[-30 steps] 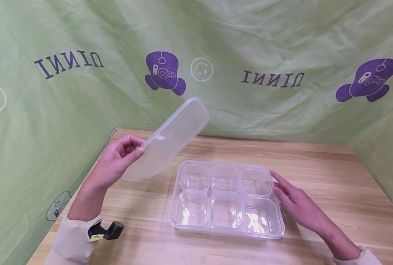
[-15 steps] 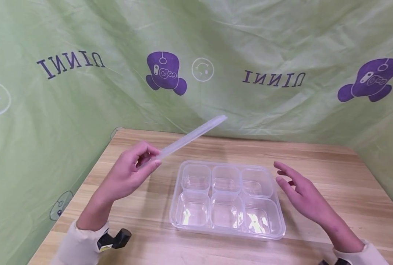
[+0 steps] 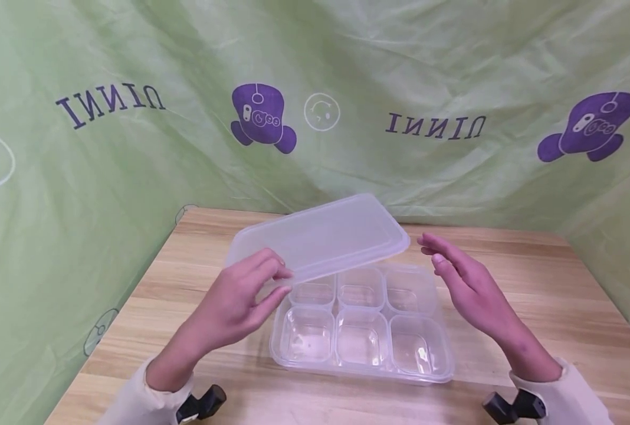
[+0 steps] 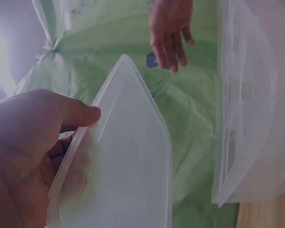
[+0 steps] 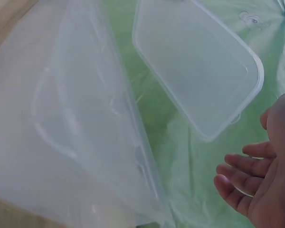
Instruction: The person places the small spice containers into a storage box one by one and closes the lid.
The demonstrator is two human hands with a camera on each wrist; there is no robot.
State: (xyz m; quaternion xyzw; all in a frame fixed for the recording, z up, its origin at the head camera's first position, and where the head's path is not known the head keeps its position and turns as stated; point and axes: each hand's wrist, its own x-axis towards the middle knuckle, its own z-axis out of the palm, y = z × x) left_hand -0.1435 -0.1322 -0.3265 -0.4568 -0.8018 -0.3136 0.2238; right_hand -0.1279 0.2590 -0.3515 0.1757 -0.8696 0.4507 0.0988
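My left hand (image 3: pixel 246 301) pinches the near edge of a translucent plastic lid (image 3: pixel 325 233), thumb on one face and fingers on the other. The lid hangs tilted above the back left of a clear plastic container (image 3: pixel 365 373), overlapping its rear compartments in the head view. Several small square compartments in two rows fill the container, which sits on the table. My right hand (image 3: pixel 471 289) is raised at the container's right, fingers extended and holding nothing. In the right wrist view the lid (image 5: pixel 199 71) is apart from the right hand's fingers (image 5: pixel 244 173).
The wooden table (image 3: pixel 554 307) extends around the container on all sides. A green printed cloth (image 3: pixel 357 165) hangs behind it and at both sides. Black camera mounts (image 3: pixel 206 404) sit on both wrists at the sleeves.
The left hand has moved right with the lid, turning it from steeply tilted to flatter over the container's back. The right hand has left the container's right rim and risen.
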